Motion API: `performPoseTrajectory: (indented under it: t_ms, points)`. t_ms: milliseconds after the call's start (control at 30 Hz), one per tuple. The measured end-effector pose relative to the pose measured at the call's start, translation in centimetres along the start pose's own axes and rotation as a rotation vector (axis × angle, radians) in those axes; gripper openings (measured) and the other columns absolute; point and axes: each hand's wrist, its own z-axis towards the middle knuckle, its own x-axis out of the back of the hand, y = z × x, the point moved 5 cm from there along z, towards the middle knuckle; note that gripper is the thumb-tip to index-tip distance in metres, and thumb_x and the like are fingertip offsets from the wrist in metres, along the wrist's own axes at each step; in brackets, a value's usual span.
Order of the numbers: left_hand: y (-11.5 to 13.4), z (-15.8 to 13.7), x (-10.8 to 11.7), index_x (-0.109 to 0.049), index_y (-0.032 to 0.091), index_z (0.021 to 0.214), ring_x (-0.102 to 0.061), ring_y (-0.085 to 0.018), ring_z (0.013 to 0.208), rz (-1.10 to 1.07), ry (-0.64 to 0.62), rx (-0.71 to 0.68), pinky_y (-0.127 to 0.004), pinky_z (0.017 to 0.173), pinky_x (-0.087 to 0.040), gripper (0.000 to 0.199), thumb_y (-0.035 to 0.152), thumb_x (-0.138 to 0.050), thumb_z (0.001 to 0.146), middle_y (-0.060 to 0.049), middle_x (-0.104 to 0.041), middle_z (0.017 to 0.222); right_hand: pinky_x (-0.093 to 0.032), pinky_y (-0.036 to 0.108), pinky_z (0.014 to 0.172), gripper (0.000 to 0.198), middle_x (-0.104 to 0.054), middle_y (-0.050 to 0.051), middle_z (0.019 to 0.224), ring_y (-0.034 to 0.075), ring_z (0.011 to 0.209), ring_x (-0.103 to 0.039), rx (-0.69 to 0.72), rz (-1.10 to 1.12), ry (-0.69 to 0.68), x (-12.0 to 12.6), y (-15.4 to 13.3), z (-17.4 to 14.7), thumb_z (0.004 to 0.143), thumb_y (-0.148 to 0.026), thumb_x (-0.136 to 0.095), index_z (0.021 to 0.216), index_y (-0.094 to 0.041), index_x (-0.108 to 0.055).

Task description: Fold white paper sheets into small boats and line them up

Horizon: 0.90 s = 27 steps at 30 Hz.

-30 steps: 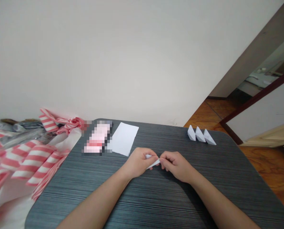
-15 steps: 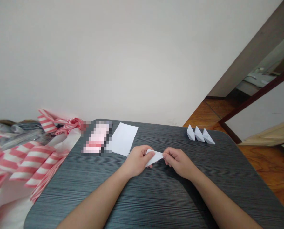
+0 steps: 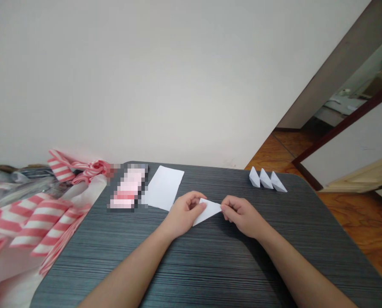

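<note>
A folded white paper [image 3: 209,211], triangular in outline, is held between my two hands above the dark table [image 3: 191,265]. My left hand [image 3: 187,214] is closed on its broad end, thumb on top and fingers behind. The narrow right tip of the paper is pinched by my right hand [image 3: 240,215], which hides the very end. Behind my left hand lies a stack of flat white paper [image 3: 164,186]. Three folded white paper pieces [image 3: 266,180] stand in a row at the back right of the table.
A blurred-out pink and dark rectangular object [image 3: 127,188] lies at the table's back left. Red-and-white striped cloth [image 3: 46,222] is heaped beyond the left edge. A pale wall [image 3: 178,85] rises behind the table, and wooden floor [image 3: 364,226] shows at the right.
The folded paper has turned a little, so more of its broad face shows. Both hands still grip it, slightly farther apart. The whole view has shifted slightly.
</note>
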Motion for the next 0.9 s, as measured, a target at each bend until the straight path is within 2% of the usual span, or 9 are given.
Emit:
performPoseTrajectory:
  t_ms: [167,300,400,567,733,900]
  points:
    - [-0.1,0.1,-0.3,-0.056,0.016,0.095,-0.041,-0.008,0.054,0.001,-0.016,-0.018,-0.019,0.050,-0.031,0.020,0.029,-0.057,0.079,0.005,-0.042,0.061,-0.037,0.022,0.053,0.023,-0.053,-0.002,0.060,0.009,0.052,-0.047,-0.064,0.199,0.033,-0.4,0.8,0.0,0.090,-0.026,-0.043,0.071,-0.017,-0.051]
    - [-0.2,0.2,-0.6,-0.052,0.015,0.089,-0.044,-0.008,0.055,-0.109,-0.032,0.000,-0.019,0.052,-0.034,0.016,0.028,-0.056,0.081,0.004,-0.048,0.062,-0.038,0.022,0.051,0.013,-0.059,0.000,0.068,0.009,0.054,-0.049,-0.035,0.414,-0.023,-1.3,0.4,0.0,0.089,-0.026,-0.046,0.094,-0.017,-0.053]
    - [-0.3,0.3,-0.7,-0.049,0.016,0.089,-0.046,-0.008,0.054,-0.181,-0.042,0.001,-0.019,0.053,-0.037,0.016,0.029,-0.055,0.081,0.004,-0.051,0.061,-0.041,0.022,0.052,0.019,-0.062,0.003,0.077,0.012,0.062,-0.055,-0.016,0.500,-0.096,-2.1,-0.2,0.0,0.085,-0.021,-0.053,0.104,-0.018,-0.050]
    - [-0.5,0.2,-0.9,-0.051,0.017,0.087,-0.049,-0.009,0.053,-0.064,-0.055,-0.028,-0.020,0.052,-0.038,0.016,0.031,-0.054,0.082,0.004,-0.052,0.061,-0.044,0.023,0.054,0.008,-0.061,0.002,0.075,0.012,0.064,-0.057,-0.034,0.467,-0.124,-2.5,-0.5,0.0,0.086,-0.019,-0.050,0.094,-0.017,-0.052]
    - [-0.5,0.0,-0.8,-0.058,0.017,0.094,-0.052,-0.011,0.055,0.143,-0.014,-0.010,-0.022,0.052,-0.040,0.025,0.038,-0.053,0.082,0.001,-0.055,0.065,-0.044,0.023,0.051,0.013,-0.060,0.000,0.070,0.011,0.057,-0.054,-0.055,0.441,-0.095,-2.2,0.0,0.0,0.086,-0.023,-0.052,0.098,-0.017,-0.052]
    - [0.5,-0.4,-1.2,-0.062,0.018,0.099,-0.050,-0.010,0.057,0.232,-0.034,-0.087,-0.021,0.052,-0.038,0.027,0.035,-0.059,0.078,0.000,-0.058,0.069,-0.043,0.022,0.051,0.018,-0.059,-0.001,0.068,0.011,0.056,-0.053,-0.057,0.377,-0.050,-2.1,0.4,0.1,0.084,-0.024,-0.056,0.101,-0.018,-0.053]
